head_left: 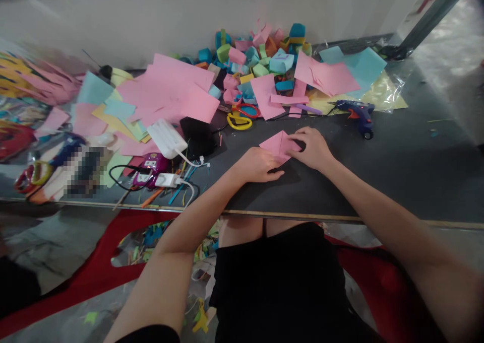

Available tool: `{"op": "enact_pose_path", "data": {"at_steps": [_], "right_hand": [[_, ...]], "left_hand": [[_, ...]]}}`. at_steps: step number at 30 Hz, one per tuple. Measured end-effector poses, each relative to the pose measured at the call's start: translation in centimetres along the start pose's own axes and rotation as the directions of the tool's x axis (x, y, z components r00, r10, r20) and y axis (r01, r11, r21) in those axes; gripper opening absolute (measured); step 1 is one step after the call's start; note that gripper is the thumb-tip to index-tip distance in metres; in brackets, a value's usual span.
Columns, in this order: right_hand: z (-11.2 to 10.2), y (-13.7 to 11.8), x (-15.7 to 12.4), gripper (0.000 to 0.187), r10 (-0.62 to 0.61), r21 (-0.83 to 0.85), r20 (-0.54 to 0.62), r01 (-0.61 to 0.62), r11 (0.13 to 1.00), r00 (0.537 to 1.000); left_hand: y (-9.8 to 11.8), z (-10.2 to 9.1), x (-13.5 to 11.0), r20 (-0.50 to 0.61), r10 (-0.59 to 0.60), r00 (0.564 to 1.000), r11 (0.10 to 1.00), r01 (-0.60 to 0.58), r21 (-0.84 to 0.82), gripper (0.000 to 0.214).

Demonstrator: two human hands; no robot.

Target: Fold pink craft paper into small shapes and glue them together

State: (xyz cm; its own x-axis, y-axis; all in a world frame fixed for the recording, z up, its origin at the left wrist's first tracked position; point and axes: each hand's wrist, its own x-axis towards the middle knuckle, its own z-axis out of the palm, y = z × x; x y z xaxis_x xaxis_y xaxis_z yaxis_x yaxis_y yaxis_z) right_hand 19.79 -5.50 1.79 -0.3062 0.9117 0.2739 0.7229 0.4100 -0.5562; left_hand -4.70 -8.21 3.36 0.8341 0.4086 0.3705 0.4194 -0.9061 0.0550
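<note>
A small piece of pink folded paper [280, 140] lies on the dark tabletop in front of me, its crease lines meeting near the top point. My left hand [260, 164] rests on its lower left part, fingers stretched flat over it and the thumb held apart. At the right corner, my right hand [312, 147] has thumb and fingers closed on the paper's edge. Behind the paper lie scissors with red and yellow handles [239, 123]. Farther right sits a dark blue glue gun [359, 115] with an orange trigger.
Pink sheets [174, 88] and a heap of coloured folded paper pieces [260, 56] line the wall side. On the left are a white adapter [166, 137], a purple power strip [150, 167] and cables. The table's front edge [287, 215] runs before my lap.
</note>
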Motion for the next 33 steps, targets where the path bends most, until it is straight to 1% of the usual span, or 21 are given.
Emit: {"op": "enact_pose_path", "data": {"at_steps": [2,3,4,6,8,9,11,14,15,17,19,21,23,25,28,30,33], "right_hand": [[-0.2,0.4,-0.3,0.071,0.02,-0.052,-0.04,-0.022,0.998,0.999],[-0.2,0.5,-0.4,0.083,0.037,-0.071,-0.053,-0.041,0.997,0.998],[-0.3,0.6,-0.6,0.091,0.054,-0.084,-0.061,-0.059,0.995,0.997],[-0.4,0.8,-0.8,0.096,0.065,-0.096,-0.061,-0.071,0.993,0.996],[-0.6,0.7,-0.8,0.091,0.048,-0.093,-0.052,-0.053,0.994,0.997],[-0.7,0.7,-0.8,0.085,0.031,-0.087,-0.044,-0.035,0.996,0.999],[-1.2,0.4,-0.7,0.067,-0.02,-0.067,-0.008,0.02,0.998,1.0],[-1.8,0.1,-0.4,0.035,-0.115,-0.005,0.089,0.116,0.993,0.989],[-2.0,0.0,-0.3,0.028,-0.136,0.02,0.119,0.135,0.991,0.984],[-2.2,-0.2,-0.2,0.019,-0.158,0.065,0.153,0.15,0.987,0.976],[-2.5,-0.1,-0.1,0.02,-0.179,0.111,0.178,0.161,0.981,0.968],[-3.0,0.1,0.0,0.03,-0.223,0.175,0.241,0.183,0.967,0.945],[-3.8,0.6,0.1,0.043,-0.269,0.236,0.311,0.2,0.951,0.912],[-4.7,1.0,0.2,0.048,-0.285,0.265,0.329,0.202,0.943,0.9],[-5.7,1.4,0.3,0.036,-0.241,0.285,0.332,0.146,0.947,0.912],[-5.6,1.2,0.3,0.033,-0.214,0.281,0.315,0.124,0.952,0.925],[-4.6,0.9,0.3,0.025,-0.24,0.249,0.244,0.179,0.952,0.94]], "left_hand": [[0.3,-0.1,0.0,0.014,0.013,1.0,0.999,-0.014,0.05,0.041],[0.4,-0.1,0.0,0.021,0.015,1.0,0.998,-0.016,0.061,0.043],[0.5,0.0,0.0,0.025,0.014,1.0,0.998,-0.016,0.065,0.044],[0.6,0.1,0.1,0.022,0.006,1.0,0.998,-0.007,0.06,0.045],[0.6,0.2,0.2,0.006,-0.013,1.0,0.999,0.013,0.045,0.045],[0.6,0.2,0.2,-0.004,-0.032,0.999,0.999,0.032,0.038,0.045],[0.4,0.3,0.4,-0.025,-0.088,0.996,0.996,0.089,0.017,0.045],[-0.1,0.6,0.6,-0.042,-0.174,0.984,0.983,0.171,-0.066,0.038],[-0.3,0.7,0.6,-0.041,-0.197,0.979,0.976,0.192,-0.105,0.036],[-0.5,0.9,0.6,-0.03,-0.235,0.971,0.959,0.227,-0.172,0.032],[-0.7,1.1,0.5,-0.021,-0.263,0.965,0.946,0.253,-0.204,0.028],[-0.9,1.2,0.3,-0.017,-0.271,0.963,0.943,0.261,-0.206,0.025],[-1.2,1.2,0.2,-0.016,-0.261,0.965,0.949,0.254,-0.187,0.024],[-1.8,1.2,0.0,-0.021,-0.253,0.967,0.956,0.247,-0.16,0.023],[-2.9,1.1,-0.2,-0.052,-0.268,0.962,0.956,0.259,-0.138,0.022],[-3.3,1.0,-0.3,-0.066,-0.286,0.956,0.952,0.276,-0.134,0.022],[-2.7,0.9,0.1,-0.078,-0.331,0.94,0.942,0.325,-0.077,0.026]]}}
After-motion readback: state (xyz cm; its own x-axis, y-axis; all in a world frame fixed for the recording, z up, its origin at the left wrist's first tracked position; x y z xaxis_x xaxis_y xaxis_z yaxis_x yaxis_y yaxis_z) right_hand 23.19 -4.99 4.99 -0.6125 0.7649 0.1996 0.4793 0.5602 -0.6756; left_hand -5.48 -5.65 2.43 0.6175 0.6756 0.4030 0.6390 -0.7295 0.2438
